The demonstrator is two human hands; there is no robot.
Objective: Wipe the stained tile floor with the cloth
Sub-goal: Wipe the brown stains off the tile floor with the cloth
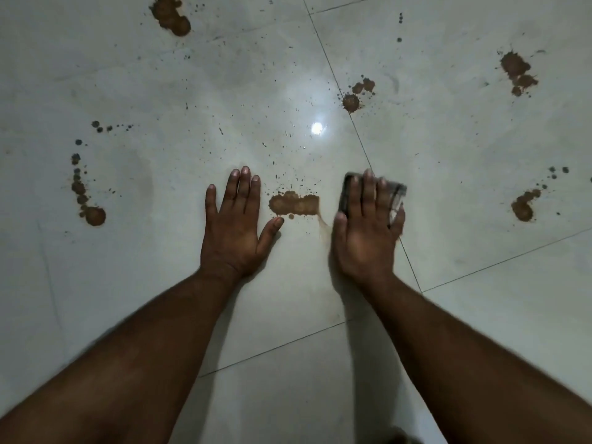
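Note:
The pale tile floor [160, 283] carries several brown stains. A brown stain [294, 204] lies between my two hands, with a faint smear trailing from its right end. My left hand [235, 225] rests flat on the tile, fingers straight and spread, its thumb tip just below the stain. My right hand [368, 225] presses flat on a folded dark-edged cloth [395, 195], which is blurred and mostly hidden under the palm and fingers. The cloth sits just right of the stain, on a grout line.
More brown stains lie at the far left [91, 213], top left [171, 16], upper middle [355, 96], top right [517, 72] and right [525, 205]. Dark specks are scattered across the tiles. A lamp's reflection [316, 128] shines on the floor.

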